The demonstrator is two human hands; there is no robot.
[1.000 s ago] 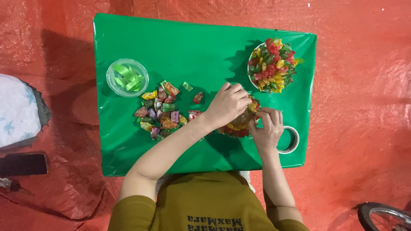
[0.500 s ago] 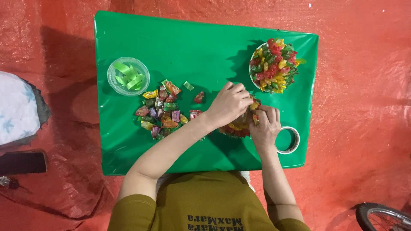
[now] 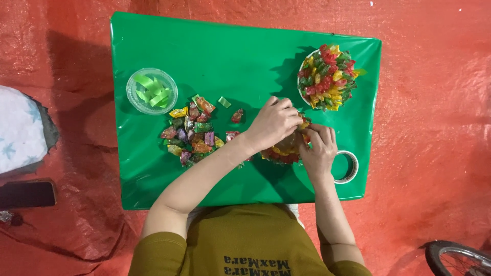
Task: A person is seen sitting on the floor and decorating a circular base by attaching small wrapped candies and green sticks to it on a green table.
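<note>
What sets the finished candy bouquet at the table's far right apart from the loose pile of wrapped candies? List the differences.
The round candy bouquet is packed into a tight dome; the loose candy pile lies scattered flat on the green table. The bouquet shows mostly red and yellow; the pile mixes in purple and orange. Both are shiny wrapped candies.

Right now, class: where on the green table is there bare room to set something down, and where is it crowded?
Bare: the far strip of the green table beyond the clear cup, and the near-left corner. Crowded: the loose sweets, both hands on the candy cluster, and the finished bouquet.

Table cover [image 3: 245, 56] – glossy plastic; candy wrappers [image 3: 192, 134] – shiny foil.
</note>
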